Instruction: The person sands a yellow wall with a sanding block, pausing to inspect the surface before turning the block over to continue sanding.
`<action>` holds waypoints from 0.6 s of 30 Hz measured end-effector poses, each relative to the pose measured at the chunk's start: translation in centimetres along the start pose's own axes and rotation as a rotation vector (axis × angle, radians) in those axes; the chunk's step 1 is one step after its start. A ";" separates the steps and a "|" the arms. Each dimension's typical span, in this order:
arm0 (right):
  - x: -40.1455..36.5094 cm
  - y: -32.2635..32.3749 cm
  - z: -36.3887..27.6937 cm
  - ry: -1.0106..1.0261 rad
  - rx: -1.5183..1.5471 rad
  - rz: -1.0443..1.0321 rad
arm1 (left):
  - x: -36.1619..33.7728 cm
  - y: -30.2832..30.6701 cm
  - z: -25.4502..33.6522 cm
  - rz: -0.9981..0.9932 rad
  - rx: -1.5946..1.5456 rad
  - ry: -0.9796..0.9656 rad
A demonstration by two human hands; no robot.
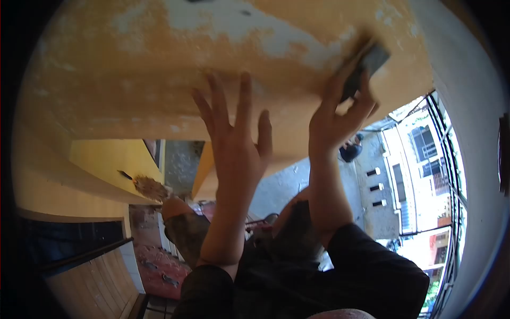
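Up close, a yellow-orange painted surface (149, 101) fills the upper view, with whitish patches where the colour is worn or uneven. My left hand (236, 141) is raised to it with fingers spread, the fingertips overlapping the paint. Over to the right, my right hand (340, 119) grips a dark flat rectangular block (374, 61) between thumb and fingers. The block lies tilted over the paint near its right edge and is blurred by motion, and part of it is hidden by the fingers.
Far below at the right, a person (351, 149) in dark clothes is on the grey ground (287, 183). A brush-like bundle (150, 187) lies on a yellow ledge at the left. My knees and a reddish board (159, 266) show underneath. Metal bars (449, 159) run along the right.
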State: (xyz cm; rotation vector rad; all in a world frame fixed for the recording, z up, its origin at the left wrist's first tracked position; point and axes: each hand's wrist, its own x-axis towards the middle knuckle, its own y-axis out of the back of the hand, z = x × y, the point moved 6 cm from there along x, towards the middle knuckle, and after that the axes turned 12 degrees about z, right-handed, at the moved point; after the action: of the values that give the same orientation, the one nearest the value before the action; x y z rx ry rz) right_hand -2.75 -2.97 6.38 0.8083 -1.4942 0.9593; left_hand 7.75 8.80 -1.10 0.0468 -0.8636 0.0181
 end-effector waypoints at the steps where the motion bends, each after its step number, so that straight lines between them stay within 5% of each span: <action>1: 1.4 -0.5 0.6 -0.086 0.069 0.036 | -0.6 0.0 0.2 -0.017 -0.005 0.020; 6: 2.0 1.6 2.6 -0.332 0.380 -0.001 | -1.4 1.6 -0.2 -0.038 -0.064 0.050; 8: -0.4 3.6 3.0 -0.657 0.526 -0.193 | -2.7 2.5 -0.9 -0.042 -0.158 0.129; 11: -4.4 5.4 4.2 -0.846 0.739 -0.170 | -4.3 2.9 -2.5 -0.079 -0.249 0.211; 14: -7.5 5.9 5.6 -1.302 1.036 -0.313 | -4.7 2.6 -2.6 -0.103 -0.311 0.254; 18: -7.9 6.8 5.5 -1.407 1.361 -0.348 | -5.1 2.3 -2.2 -0.106 -0.429 0.294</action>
State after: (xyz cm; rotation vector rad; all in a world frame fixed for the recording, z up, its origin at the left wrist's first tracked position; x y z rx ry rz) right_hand -10.09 -5.19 -2.59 3.0686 -1.4351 1.0923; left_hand 6.01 11.22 -6.38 -0.3061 -0.5555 -0.2544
